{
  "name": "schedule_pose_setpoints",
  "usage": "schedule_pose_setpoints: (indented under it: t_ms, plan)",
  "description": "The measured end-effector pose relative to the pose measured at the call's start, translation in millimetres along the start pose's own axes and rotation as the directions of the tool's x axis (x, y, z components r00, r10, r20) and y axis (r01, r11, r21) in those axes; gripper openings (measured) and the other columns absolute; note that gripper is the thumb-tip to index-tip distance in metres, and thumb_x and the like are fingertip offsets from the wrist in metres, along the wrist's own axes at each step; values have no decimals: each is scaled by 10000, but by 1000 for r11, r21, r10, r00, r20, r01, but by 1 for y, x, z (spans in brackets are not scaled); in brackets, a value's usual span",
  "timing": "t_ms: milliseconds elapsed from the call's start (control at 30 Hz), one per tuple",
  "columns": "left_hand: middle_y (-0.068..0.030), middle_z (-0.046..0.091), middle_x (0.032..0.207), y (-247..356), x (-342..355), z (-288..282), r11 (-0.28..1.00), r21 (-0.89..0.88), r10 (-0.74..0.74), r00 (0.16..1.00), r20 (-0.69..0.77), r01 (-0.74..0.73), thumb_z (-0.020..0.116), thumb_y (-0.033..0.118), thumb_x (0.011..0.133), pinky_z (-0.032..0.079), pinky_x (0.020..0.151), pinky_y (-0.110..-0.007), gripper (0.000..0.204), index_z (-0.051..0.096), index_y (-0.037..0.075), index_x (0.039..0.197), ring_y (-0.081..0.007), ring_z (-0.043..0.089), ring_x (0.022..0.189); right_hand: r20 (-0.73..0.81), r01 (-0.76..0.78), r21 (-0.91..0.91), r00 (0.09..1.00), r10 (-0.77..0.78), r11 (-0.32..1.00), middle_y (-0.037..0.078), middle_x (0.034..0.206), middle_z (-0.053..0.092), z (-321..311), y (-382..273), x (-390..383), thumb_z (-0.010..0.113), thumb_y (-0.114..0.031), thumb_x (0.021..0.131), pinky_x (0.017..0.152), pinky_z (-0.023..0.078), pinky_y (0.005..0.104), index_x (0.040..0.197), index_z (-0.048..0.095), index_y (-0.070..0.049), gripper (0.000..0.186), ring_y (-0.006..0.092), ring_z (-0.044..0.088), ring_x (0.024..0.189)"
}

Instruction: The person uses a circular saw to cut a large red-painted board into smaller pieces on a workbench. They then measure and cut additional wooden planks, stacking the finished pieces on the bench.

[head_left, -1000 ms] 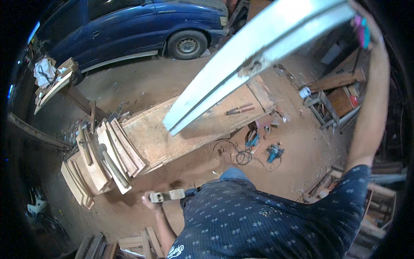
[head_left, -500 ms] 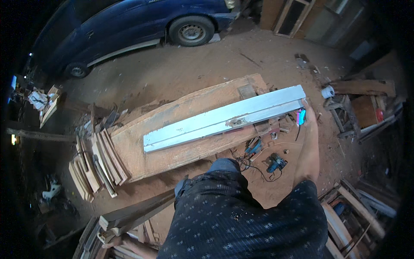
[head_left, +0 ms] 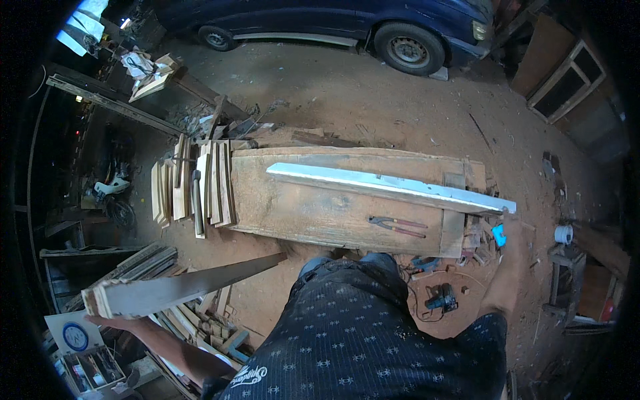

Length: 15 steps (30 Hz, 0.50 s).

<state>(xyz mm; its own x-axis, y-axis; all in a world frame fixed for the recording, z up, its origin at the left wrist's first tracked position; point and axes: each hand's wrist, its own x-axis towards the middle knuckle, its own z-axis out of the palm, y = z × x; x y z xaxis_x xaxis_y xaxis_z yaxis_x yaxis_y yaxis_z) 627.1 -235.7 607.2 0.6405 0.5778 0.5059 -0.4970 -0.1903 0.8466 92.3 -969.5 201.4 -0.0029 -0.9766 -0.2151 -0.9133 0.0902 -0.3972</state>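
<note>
My right hand (head_left: 511,220) is closed on the right end of a long white-painted timber (head_left: 373,183), which stands tilted on its narrow edge over a wide wooden bench top (head_left: 300,210). A blue band sits at that wrist. At the lower left, my left hand (head_left: 110,321) grips the near end of a long bare wooden plank (head_left: 193,287) from below; its far end reaches close to my legs. Most of the left fingers are hidden under the wood. Pincers with red handles (head_left: 381,221) lie on the bench in front of the white timber.
Several curved wooden slats (head_left: 215,183) lie across the bench's left end. A power tool (head_left: 441,300) with a cord sits on the sandy floor. A lumber pile (head_left: 143,267) is at left, a wooden stand (head_left: 567,273) at right. A blue vehicle (head_left: 300,20) stands beyond.
The white timber has tipped from lying flat to its edge, uncovering the pincers. My left hand has raised the bare plank's near end. The view has turned.
</note>
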Motion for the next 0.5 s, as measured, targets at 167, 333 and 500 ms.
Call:
schedule_pose_setpoints:
  t_ms: [167, 333, 500]
  plan:
    - [-149, 560, 1246, 0, -9, 63, 998, 53, -50, 995, 84, 46, 218, 696, 961, 457, 964, -487, 775, 469, 84, 1365, -326, 560, 1092, 17, 353, -85, 936, -352, 932, 260, 1075, 673, 56, -101, -22, 735, -338, 803, 886, 504, 464, 1152, 670, -26, 473, 402, 643, 1023]
    - [-150, 563, 1243, -5, 7, 99, 990, 132, 32, 992, 124, -49, 240, 698, 960, 460, 966, -479, 775, 458, 81, 1376, -323, 568, 1086, 464, 686, -33, 654, -597, 726, 244, 1128, 654, 138, -187, -70, 816, -406, 696, 941, 496, 459, 1220, 609, -9, 690, 382, 620, 1103]
    - [-152, 566, 1241, -6, 29, 120, 975, 174, 110, 981, 160, -138, 262, 700, 958, 462, 969, -470, 778, 447, 78, 1387, -321, 575, 1080, 595, 775, -322, 612, -521, 543, 232, 1108, 665, 169, -215, -93, 633, -158, 834, 837, 559, 427, 1149, 606, 30, 368, 332, 682, 999]
